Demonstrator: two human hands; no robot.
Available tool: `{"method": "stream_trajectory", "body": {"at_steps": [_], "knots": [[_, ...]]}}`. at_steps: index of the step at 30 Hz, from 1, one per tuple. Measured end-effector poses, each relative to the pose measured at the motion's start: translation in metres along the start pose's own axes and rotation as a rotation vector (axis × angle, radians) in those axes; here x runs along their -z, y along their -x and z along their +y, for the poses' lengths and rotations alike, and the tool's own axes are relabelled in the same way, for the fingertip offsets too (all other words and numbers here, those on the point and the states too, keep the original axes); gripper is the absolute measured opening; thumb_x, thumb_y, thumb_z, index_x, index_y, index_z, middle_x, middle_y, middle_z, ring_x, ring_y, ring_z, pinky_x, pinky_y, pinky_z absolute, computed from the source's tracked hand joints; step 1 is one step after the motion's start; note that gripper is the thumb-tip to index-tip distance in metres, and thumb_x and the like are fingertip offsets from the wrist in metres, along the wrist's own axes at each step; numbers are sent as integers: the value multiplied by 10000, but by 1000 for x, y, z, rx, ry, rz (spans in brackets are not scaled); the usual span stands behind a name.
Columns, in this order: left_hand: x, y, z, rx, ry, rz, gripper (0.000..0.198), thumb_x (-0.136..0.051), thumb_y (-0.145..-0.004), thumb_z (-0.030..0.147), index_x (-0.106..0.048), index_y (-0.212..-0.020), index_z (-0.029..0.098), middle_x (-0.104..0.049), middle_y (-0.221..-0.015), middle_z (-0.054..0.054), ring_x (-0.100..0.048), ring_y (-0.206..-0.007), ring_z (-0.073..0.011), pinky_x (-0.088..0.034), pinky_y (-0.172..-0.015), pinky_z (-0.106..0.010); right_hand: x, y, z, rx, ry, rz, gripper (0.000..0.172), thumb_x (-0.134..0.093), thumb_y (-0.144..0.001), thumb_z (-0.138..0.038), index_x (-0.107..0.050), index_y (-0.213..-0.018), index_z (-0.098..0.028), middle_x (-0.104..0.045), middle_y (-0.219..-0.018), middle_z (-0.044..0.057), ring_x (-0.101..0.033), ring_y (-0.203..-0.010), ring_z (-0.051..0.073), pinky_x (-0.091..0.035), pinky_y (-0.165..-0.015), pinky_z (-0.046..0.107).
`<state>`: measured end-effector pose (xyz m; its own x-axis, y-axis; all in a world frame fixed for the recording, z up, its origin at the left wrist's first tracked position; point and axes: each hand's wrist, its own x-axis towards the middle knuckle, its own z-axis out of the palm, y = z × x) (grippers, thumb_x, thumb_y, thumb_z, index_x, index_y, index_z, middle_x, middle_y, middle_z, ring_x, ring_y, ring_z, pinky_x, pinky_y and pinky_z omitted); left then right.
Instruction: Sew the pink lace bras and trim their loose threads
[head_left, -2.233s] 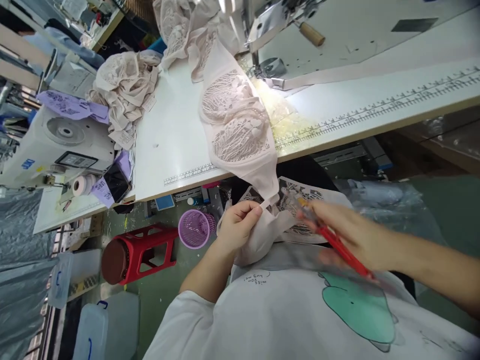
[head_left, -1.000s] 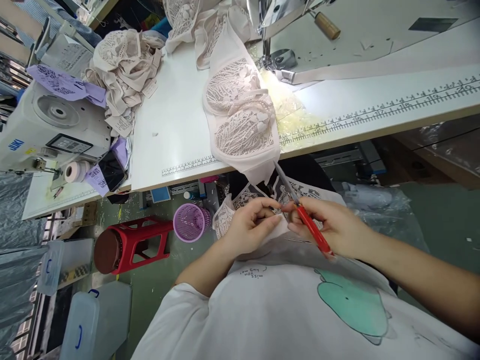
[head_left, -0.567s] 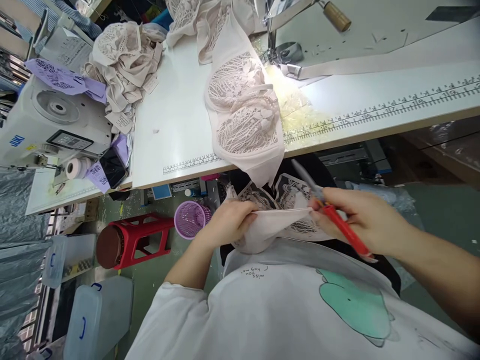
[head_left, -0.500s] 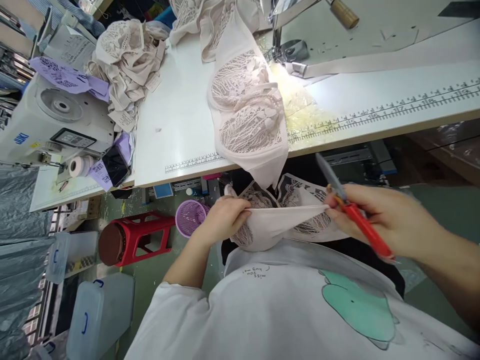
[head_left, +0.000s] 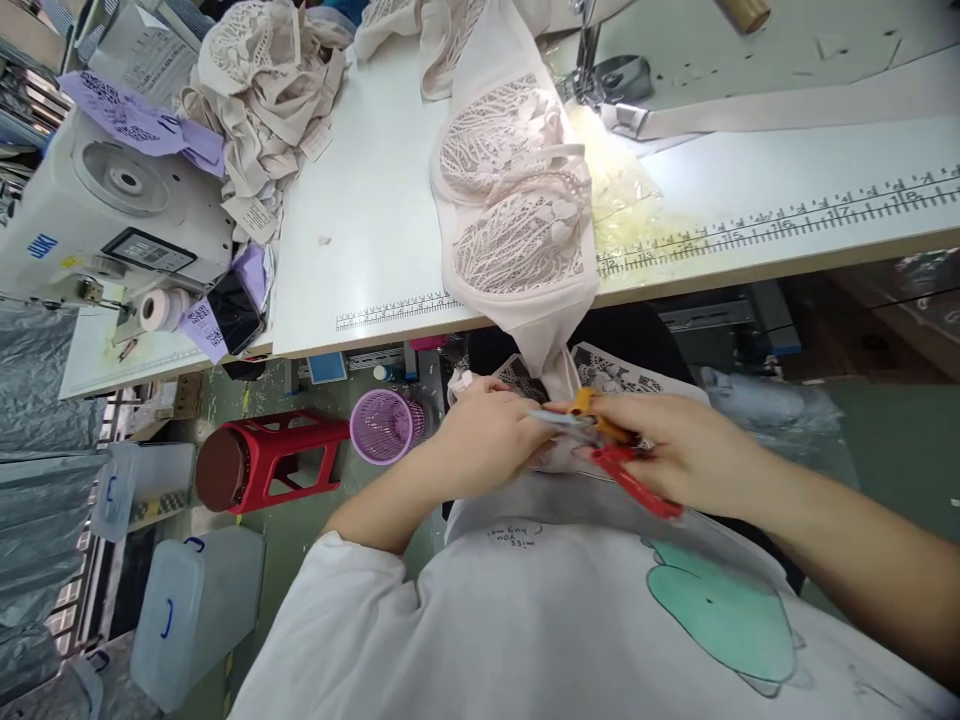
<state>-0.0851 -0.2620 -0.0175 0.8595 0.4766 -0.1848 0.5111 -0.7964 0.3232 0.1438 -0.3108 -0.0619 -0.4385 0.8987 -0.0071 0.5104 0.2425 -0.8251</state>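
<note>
Head view: just below centre, the left hand [head_left: 487,442], its grip hidden, and right hand [head_left: 679,440], clasping spread-handled scissors [head_left: 618,466], have converged over the lace bra [head_left: 622,374], blades [head_left: 562,419] now seemingly within reach of it.

There are two hands [head_left: 489,442], one pair of scissors [head_left: 636,484], one red stool [head_left: 259,458] and one purple basket [head_left: 412,422].
</note>
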Motion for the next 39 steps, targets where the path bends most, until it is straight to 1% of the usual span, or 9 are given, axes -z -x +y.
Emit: {"method": "stream_trajectory", "body": {"at_steps": [6,10,15,20,24,27,30,34,39], "knots": [[-3,3,1,-64,-49,-11,302,-428,-1015,310,-664,-867,193,-698,-797,-25,-625,-758,-162,-348,-799,-359,-16,-16,-5,83,-29,-54,283,-447,-821,-276,-211,-666,-267,-389,-545,-43,-381,-467,143,-299,-469,269],[3,21,-9,-7,-124,4,376,-420,-1022,431,-682,-897,192,-705,-771,-29,-615,-754,-181,-338,-886,-416,-15,-13,-1,86,7,-67,305,-429,-867,-303,-195,-673,-271,-365,-544,-44,-342,-447,144,-279,-460,277],[10,51,-26,45,-127,58,344,-384,-1038,362,-679,-995,189,-707,-820,-40,-633,-768,-169,-412,-855,-379,-16,-11,3,125,10,-39,316,-439,-884,-310,-197,-683,-276,-339,-548,-52,-319,-445,145,-270,-458,279],[6,73,-32,159,141,358,178,-466,-978,242,-635,-985,184,-724,-855,-54,-671,-802,-163,-516,-729,-296,-17,-9,9,160,2,0,303,-460,-865,-271,-209,-696,-276,-338,-566,-53,-318,-457,150,-263,-456,275],[1,76,-29,128,480,558,89,-625,-922,264,-629,-867,195,-746,-797,-41,-696,-744,-152,-563,-802,-337,-14,-7,10,156,-2,12,300,-455,-860,-234,-205,-700,-277,-314,-565,-56,-291,-459,150,-248,-461,282],[0,72,-26,104,786,496,350,-638,-908,460,-586,-684,196,-698,-632,-36,-698,-671,-175,-571,-850,-415,-11,-5,8,172,-3,12,319,-471,-880,-214,-208,-711,-276,-305,-577,-57,-283,-472,149,-253,-467,283],[1,70,-25,107,970,361,517,-591,-876,631,-524,-589,205,-613,-527,-46,-713,-778,-235,-571,-873,-465,-10,-3,5,225,-3,43,333,-488,-885,-176,-215,-723,-274,-320,-598,-55,-286,-485,147,-257,-467,277],[6,71,-28,122,865,355,394,-600,-907,540,-562,-697,207,-621,-616,-53,-674,-1014,-256,-530,-973,-479,-8,-2,4,215,6,71,336,-497,-880,-181,-216,-719,-270,-367,-597,-44,-305,-487,148,-248,-463,282],[13,71,-28,76,635,419,219,-621,-929,356,-555,-792,198,-661,-901,-77,-633,-1089,-217,-540,-973,-430,-6,1,3,226,-16,96,277,-486,-866,-158,-276,-721,-267,-423,-613,-34,-390,-506,146,-298,-459,270]]}}
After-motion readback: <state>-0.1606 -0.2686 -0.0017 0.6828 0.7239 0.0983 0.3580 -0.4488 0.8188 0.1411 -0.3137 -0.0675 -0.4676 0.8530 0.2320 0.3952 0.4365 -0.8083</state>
